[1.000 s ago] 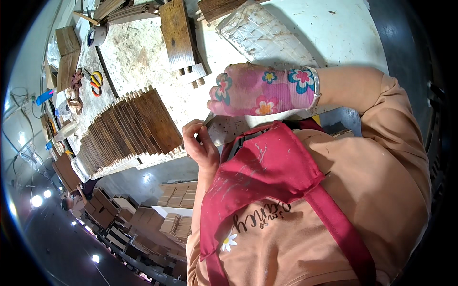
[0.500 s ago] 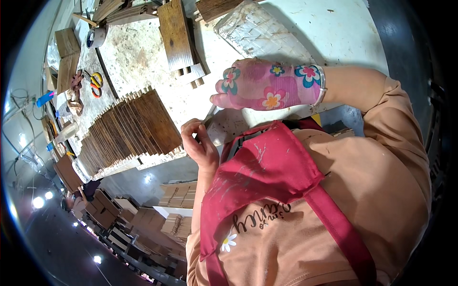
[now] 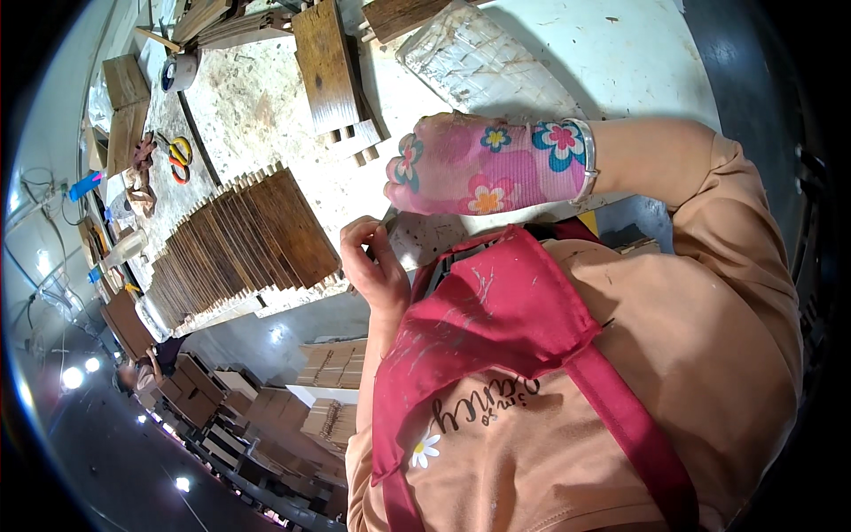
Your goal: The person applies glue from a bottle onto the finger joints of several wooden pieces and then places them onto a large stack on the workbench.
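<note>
My left hand (image 3: 377, 266), bare, at the centre of the frame, has its fingers curled in; my right hand (image 3: 456, 168), gloved, lies above and to the right of it, back outward, fingers bent under. Whether either grips anything I cannot tell: a brownish piece (image 3: 430, 238) shows partly below the glove, the remainder hidden. Principal risk, in my judgement: if either hold is a loose pinch, that piece could slip or twist. Secondary risk: the boards (image 3: 253, 235), closely ranked left of centre, come near my bare knuckles; a knock there might disorder the row or damage its pegs (image 3: 235, 183). Unprotected skin could also take splinters. The scissors (image 3: 180, 161), upper left, lie well apart; low hazard.
</note>
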The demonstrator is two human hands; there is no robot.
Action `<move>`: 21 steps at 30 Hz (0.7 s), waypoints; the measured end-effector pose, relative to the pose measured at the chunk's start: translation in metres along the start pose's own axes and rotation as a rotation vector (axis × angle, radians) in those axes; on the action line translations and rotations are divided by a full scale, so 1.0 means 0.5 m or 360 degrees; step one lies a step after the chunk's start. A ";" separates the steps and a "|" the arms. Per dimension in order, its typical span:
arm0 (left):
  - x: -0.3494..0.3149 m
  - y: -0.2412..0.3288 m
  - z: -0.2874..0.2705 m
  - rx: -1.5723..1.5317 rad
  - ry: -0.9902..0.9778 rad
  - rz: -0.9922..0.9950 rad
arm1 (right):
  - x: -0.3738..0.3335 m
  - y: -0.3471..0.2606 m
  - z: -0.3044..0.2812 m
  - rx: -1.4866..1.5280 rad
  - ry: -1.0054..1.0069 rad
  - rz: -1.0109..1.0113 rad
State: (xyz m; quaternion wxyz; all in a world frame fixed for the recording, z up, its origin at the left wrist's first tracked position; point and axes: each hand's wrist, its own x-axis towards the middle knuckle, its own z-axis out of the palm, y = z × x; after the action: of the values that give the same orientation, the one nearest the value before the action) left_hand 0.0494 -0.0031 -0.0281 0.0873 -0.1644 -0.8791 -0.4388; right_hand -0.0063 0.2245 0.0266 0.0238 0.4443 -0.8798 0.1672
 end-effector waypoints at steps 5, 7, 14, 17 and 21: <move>0.013 0.004 0.007 -0.0006 0.0008 0.0006 | 0.005 0.002 0.028 -0.0093 -0.0059 0.0008; 0.013 0.003 0.009 -0.0008 0.0010 0.0000 | 0.004 0.007 0.028 -0.0005 -0.0062 0.0003; 0.015 0.004 0.007 0.0063 -0.0001 0.0027 | -0.017 0.025 0.032 0.0329 -0.0107 0.0208; 0.014 0.000 0.007 0.0082 -0.0002 0.0020 | -0.024 0.024 0.019 0.0161 -0.0130 0.0151; 0.013 -0.002 0.010 0.0111 -0.0019 0.0035 | -0.028 0.025 0.037 0.0151 -0.0091 0.0118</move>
State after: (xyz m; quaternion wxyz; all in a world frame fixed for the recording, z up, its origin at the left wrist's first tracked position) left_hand 0.0428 0.0016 -0.0297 0.0925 -0.1736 -0.8925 -0.4058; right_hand -0.0060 0.2363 0.0031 -0.0287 0.4165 -0.8872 0.1966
